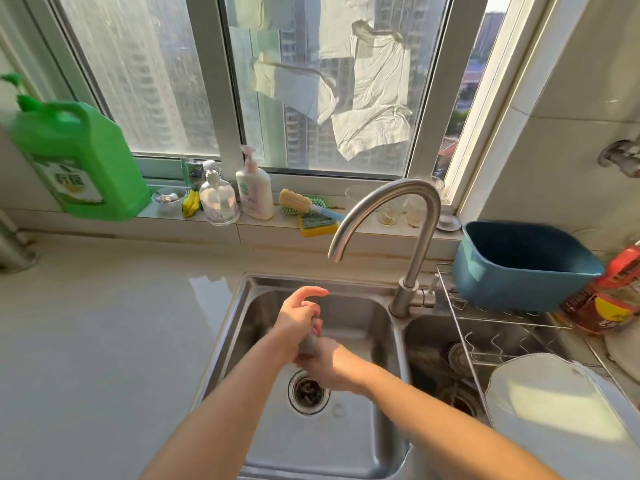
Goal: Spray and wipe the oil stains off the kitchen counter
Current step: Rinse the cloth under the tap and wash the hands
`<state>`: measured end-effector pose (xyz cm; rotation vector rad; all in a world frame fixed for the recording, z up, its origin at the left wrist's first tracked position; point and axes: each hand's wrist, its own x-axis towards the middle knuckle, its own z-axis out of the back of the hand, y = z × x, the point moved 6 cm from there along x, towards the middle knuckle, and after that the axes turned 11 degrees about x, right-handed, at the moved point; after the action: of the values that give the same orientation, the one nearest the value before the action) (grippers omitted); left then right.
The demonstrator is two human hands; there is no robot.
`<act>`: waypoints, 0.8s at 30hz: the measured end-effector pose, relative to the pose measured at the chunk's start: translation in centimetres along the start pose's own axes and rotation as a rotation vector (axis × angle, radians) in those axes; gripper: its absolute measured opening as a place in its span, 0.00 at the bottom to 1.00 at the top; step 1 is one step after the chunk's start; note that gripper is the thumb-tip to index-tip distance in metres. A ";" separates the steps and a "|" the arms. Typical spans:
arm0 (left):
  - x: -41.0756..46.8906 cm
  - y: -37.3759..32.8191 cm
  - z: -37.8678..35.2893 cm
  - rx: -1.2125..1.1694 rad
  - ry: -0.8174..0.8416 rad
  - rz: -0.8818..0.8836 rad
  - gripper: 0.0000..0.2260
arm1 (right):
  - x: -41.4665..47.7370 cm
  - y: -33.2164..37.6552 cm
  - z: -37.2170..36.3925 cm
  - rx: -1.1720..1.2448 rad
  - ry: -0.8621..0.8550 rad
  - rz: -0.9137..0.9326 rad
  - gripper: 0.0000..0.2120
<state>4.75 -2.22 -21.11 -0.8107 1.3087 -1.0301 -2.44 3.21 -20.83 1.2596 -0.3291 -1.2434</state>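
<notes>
Both my hands are over the left basin of the steel sink [381,427], twisting a small grey cloth [309,340] between them. My left hand [297,318] grips its upper end, with the forefinger stretched out. My right hand [323,363] is closed around the lower end, just above the drain [308,393]. Most of the cloth is hidden inside my fists. The pale counter [104,341] stretches to the left of the sink. No water runs from the curved tap [391,216], whose spout stands above and behind my hands.
A big green detergent jug [76,161] stands at the back left. Pump bottles [254,188], sponges [317,225] and glasses line the window sill. Over the right basin sits a wire rack [485,341] with a blue tub [519,268] and a white plate [554,410]. A red oil bottle [609,299] stands far right.
</notes>
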 end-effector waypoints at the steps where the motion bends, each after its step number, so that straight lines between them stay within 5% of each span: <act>1: 0.1 0.0 0.3 0.016 -0.045 0.012 0.23 | 0.1 0.5 -0.3 -0.140 -0.025 0.028 0.09; 7: -0.2 0.5 0.9 0.064 -0.185 0.078 0.19 | 0.0 1.2 -0.5 -0.569 -0.121 0.097 0.13; 15: -0.4 1.1 1.2 0.062 -0.295 0.083 0.14 | 0.4 1.1 -0.7 -0.730 -0.163 0.174 0.16; 21: -0.4 0.3 1.0 -0.114 -0.146 0.073 0.16 | 1.1 -0.1 1.1 -0.461 -0.118 0.066 0.09; 24: 0.2 0.5 1.6 -0.092 -0.019 0.043 0.12 | 1.1 -1.0 3.9 -0.088 -0.106 0.013 0.19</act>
<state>6.37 -2.35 -21.50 -0.8553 1.3598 -0.9317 -5.58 0.44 -20.70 1.1169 -0.3550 -1.3025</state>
